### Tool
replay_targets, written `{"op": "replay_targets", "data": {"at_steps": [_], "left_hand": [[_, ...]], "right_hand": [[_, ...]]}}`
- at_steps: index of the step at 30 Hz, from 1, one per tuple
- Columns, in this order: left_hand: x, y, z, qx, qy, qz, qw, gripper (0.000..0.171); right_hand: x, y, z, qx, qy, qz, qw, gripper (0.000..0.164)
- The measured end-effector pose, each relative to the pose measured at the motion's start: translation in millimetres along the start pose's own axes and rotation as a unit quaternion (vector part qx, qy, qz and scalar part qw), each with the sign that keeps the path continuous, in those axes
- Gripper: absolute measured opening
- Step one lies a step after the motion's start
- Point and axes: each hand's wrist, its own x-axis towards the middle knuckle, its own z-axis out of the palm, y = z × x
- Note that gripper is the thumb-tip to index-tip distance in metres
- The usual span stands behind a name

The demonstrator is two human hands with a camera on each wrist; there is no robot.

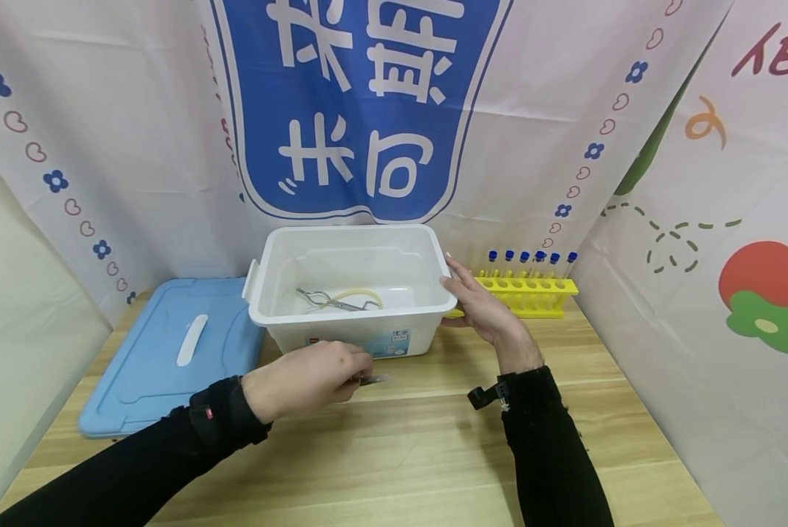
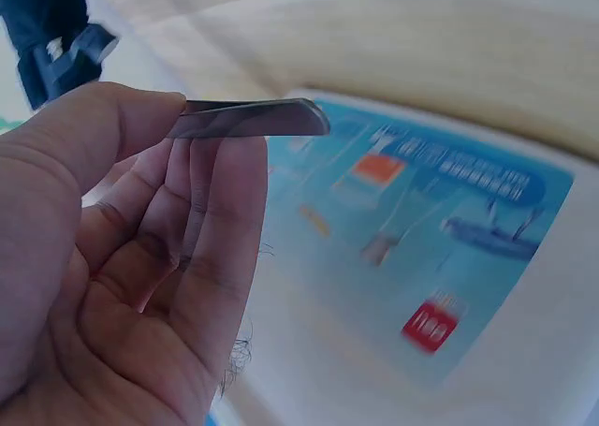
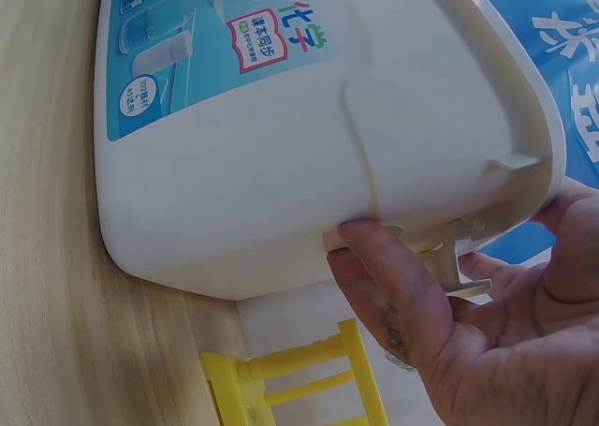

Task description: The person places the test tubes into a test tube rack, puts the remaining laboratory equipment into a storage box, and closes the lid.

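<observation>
In front of the white storage box [image 1: 278, 320], my left hand [image 1: 311, 373] pinches a thin metal tool [image 2: 257, 119] between thumb and fingertips. Only its flat, rounded end sticks out; the fingers cover the other part. At the box's right end, my right hand [image 1: 482, 311] grips the side by the rim, its fingers [image 3: 398, 271] against the wall beside a white handle clip [image 3: 454, 267]. Inside the open box lie metal crucible tongs [image 1: 341, 302] and a pale yellow rubber tube [image 1: 372, 294]. The box front bears a blue printed label [image 2: 374, 211].
Left of the box, a blue lid [image 1: 150, 366] with a white handle lies flat on the wooden table [image 1: 394, 468]. A yellow rack [image 1: 532, 301] holding several blue-capped test tubes [image 1: 524, 258] stands at the right, close to my right hand. Printed cloth [image 1: 519, 161] hangs behind the box.
</observation>
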Motion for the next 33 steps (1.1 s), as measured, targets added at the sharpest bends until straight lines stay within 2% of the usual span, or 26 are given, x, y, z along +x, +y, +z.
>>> {"op": "replay_targets", "data": {"at_steps": [10, 19, 27, 33], "left_hand": [[1.4, 0.3, -27.2, -0.031, 0.012, 0.011, 0.9994, 0.015], [9.7, -3.1, -60.3, -0.042, 0.026, 0.023, 0.9986, 0.011], [16.3, -9.5, -85.8, -0.069, 0.029, -0.009, 0.9972, 0.016], [18.9, -25.4, -98.9, -0.056, 0.044, -0.036, 0.9968, 0.019]], "right_hand": [[-1.7, -0.3, 0.6, 0.002, 0.0, 0.0, 1.0, 0.073], [-2.2, -1.4, 0.5, -0.002, 0.0, -0.002, 1.0, 0.074], [-2.5, -2.0, 0.6, -0.007, -0.002, -0.005, 1.0, 0.075], [-2.4, -2.3, 0.5, -0.008, 0.002, -0.002, 1.0, 0.074]]}}
